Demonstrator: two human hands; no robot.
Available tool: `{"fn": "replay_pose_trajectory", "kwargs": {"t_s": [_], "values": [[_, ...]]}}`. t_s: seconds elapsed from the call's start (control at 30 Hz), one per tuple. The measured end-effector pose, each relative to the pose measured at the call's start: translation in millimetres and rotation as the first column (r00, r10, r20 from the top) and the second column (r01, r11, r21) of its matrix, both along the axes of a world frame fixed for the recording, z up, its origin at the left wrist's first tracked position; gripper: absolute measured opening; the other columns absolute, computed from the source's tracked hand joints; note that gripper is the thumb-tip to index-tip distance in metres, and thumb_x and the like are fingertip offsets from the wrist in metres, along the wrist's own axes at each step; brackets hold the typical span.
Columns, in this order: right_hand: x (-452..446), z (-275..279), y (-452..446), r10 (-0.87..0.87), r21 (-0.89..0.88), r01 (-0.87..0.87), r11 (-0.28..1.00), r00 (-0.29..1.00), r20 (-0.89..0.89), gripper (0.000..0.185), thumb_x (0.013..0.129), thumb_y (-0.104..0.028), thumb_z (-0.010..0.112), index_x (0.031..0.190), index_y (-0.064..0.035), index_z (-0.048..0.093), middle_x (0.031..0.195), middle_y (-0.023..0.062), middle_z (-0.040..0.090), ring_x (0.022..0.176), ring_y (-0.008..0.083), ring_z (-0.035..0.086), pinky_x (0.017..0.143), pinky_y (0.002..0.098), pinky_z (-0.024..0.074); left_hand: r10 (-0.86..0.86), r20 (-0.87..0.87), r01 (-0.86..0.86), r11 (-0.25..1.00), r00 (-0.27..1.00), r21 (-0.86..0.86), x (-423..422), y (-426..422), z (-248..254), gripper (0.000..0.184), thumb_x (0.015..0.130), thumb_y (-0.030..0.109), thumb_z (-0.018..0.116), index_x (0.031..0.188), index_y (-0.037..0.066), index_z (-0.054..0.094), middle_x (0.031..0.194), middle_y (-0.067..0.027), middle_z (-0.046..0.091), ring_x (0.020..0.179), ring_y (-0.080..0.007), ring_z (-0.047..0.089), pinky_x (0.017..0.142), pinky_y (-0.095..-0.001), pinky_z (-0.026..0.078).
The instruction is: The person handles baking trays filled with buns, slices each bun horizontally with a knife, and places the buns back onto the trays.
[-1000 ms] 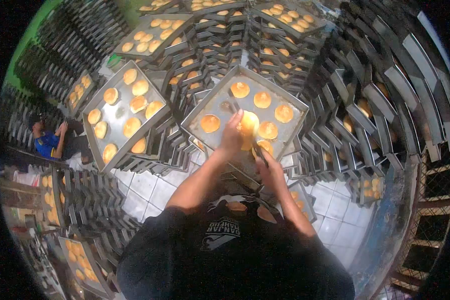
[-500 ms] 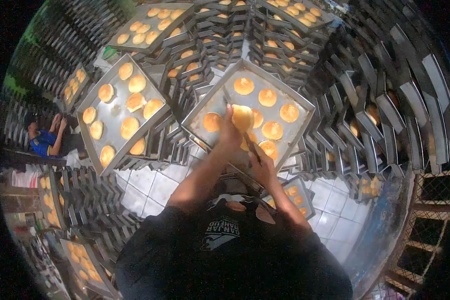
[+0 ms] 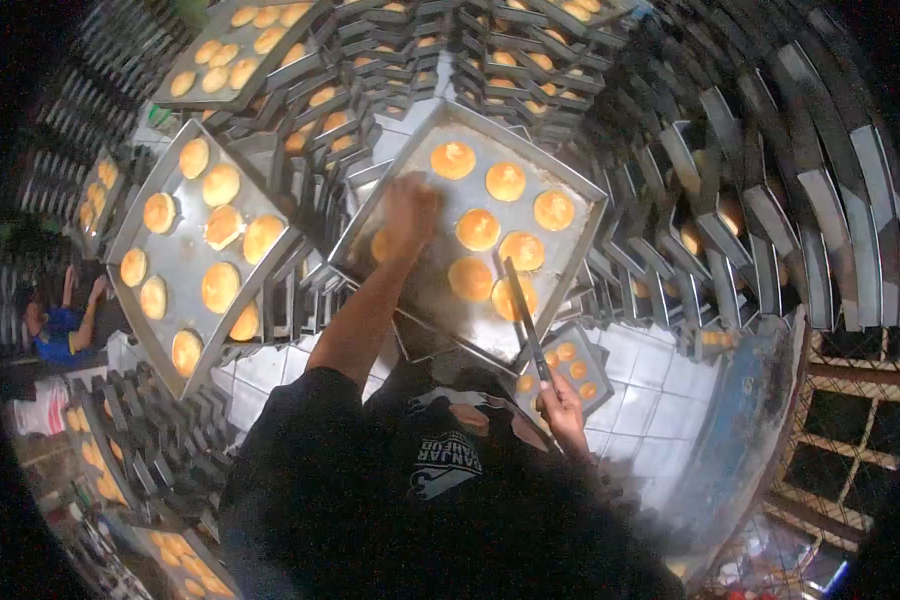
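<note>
Right hand (image 3: 562,412) near the body, fingers wrapped round a long flat-bladed tool (image 3: 524,318), its blade crossing one of the golden buns (image 3: 478,229) on a metal tray (image 3: 520,147), left hand (image 3: 411,215) blurred over the tray's left side, finger state unclear, second tray (image 3: 185,266) leftward, tray stacks (image 3: 515,72) beyond.

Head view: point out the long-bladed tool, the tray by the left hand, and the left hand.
Long-bladed tool (image 3: 525,318), head view: middle of the blade.
Tray (image 3: 560,249), head view: bare patch of its floor.
Left hand (image 3: 410,213), head view: middle of the blurred hand.
</note>
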State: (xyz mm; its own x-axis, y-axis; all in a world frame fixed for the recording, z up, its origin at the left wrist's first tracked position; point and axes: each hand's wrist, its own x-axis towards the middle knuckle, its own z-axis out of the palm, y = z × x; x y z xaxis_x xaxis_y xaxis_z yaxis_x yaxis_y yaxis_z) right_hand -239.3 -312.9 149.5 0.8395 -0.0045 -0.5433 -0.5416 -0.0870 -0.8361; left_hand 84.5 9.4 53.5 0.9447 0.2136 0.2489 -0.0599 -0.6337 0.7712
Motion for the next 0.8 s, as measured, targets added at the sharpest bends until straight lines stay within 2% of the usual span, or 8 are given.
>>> {"fn": "replay_pose_trajectory", "kwargs": {"t_s": [0.03,0.27,0.33,0.47,0.57,0.63,0.7,0.8], "values": [[-5.6,-5.8,-1.1,-0.076,-0.051,0.076,0.996,0.997,0.010,0.044,0.103,-0.026,0.059,0.143,-0.0099,0.055,0.077,-0.0090,0.053,0.064,0.0022,0.045,0.056,0.0210,0.0364,-0.098,0.049,0.080,0.957,0.994,0.279,1.2,-13.4,1.2,0.035,0.090,0.031,0.067,0.109,0.002,0.071,0.099,-0.0223,0.070,0.089,-0.0385,0.067,0.084,-0.0460,0.053],[-3.1,12.5,16.4,-0.169,-0.092,0.174,0.980,0.984,0.058,0.043,0.104,-0.024,0.056,0.144,-0.0095,0.054,0.070,-0.0053,0.054,0.058,0.0038,0.046,0.052,0.0217,0.0362,-0.343,0.111,0.308,0.918,0.933,0.250,-1.8,-87.8,-38.2,0.038,0.086,0.033,0.067,0.110,0.003,0.070,0.110,-0.0207,0.067,0.099,-0.0399,0.064,0.090,-0.0506,0.050],[-5.3,17.1,15.5,-0.156,-0.129,0.169,0.977,0.982,0.109,0.044,0.103,-0.021,0.057,0.145,-0.0095,0.053,0.067,-0.0039,0.054,0.052,0.0034,0.042,0.047,0.0215,0.0325,-0.369,-0.395,0.498,0.812,0.842,0.305,3.3,-80.0,-16.7,0.045,0.082,0.038,0.071,0.112,0.005,0.069,0.114,-0.0198,0.066,0.099,-0.0412,0.064,0.090,-0.0513,0.050],[-8.1,17.5,10.7,-0.153,-0.139,0.164,0.977,0.984,0.092,0.046,0.104,-0.029,0.057,0.145,-0.0099,0.053,0.069,-0.0053,0.052,0.062,0.0047,0.050,0.055,0.0220,0.0397,-0.429,-0.348,0.543,0.752,0.834,0.374,-29.9,-73.2,-10.9,0.053,0.077,0.039,0.078,0.117,0.005,0.067,0.111,-0.0198,0.068,0.101,-0.0426,0.064,0.088,-0.0526,0.051],[1.4,22.1,10.8,-0.090,-0.128,0.107,0.986,0.987,0.134,0.046,0.104,-0.029,0.057,0.145,-0.0096,0.053,0.070,-0.0052,0.053,0.061,0.0046,0.049,0.054,0.0220,0.0391,-0.514,0.245,0.395,0.824,0.822,0.406,-48.2,-65.8,-85.7,0.051,0.076,0.034,0.081,0.116,0.006,0.065,0.106,-0.0168,0.069,0.100,-0.0364,0.066,0.083,-0.0496,0.053],[10.5,36.6,12.7,-0.012,-0.166,0.037,0.985,0.989,0.149,0.046,0.104,-0.029,0.057,0.145,-0.0092,0.053,0.070,-0.0051,0.054,0.061,0.0047,0.049,0.054,0.0220,0.0389,-0.510,-0.227,0.393,0.822,0.830,-0.412,-76.8,-57.8,-21.5,0.054,0.079,0.034,0.081,0.121,0.006,0.062,0.107,-0.0134,0.068,0.102,-0.0294,0.066,0.084,-0.0441,0.055],[21.4,47.1,17.0,0.013,0.057,-0.021,0.998,0.991,0.131,0.046,0.104,-0.027,0.056,0.146,-0.0089,0.052,0.073,-0.0044,0.055,0.063,0.0048,0.049,0.055,0.0219,0.0395,-0.425,-0.312,0.179,0.789,0.850,-0.587,-108.8,-67.3,69.0,0.052,0.086,0.037,0.076,0.126,0.008,0.059,0.111,-0.0094,0.066,0.104,-0.0231,0.065,0.089,-0.0395,0.054],[41.1,18.0,19.0,0.136,-0.137,-0.094,0.986,0.928,0.346,0.044,0.102,-0.023,0.056,0.143,-0.0064,0.054,0.086,-0.0004,0.062,0.074,0.0086,0.056,0.068,0.0262,0.0478,-0.355,0.059,-0.008,-0.185,0.933,-0.983,-105.8,-64.9,74.8,0.037,0.097,0.045,0.064,0.115,0.012,0.067,0.105,-0.0046,0.072,0.102,-0.0213,0.068,0.098,-0.0392,0.051]]}}
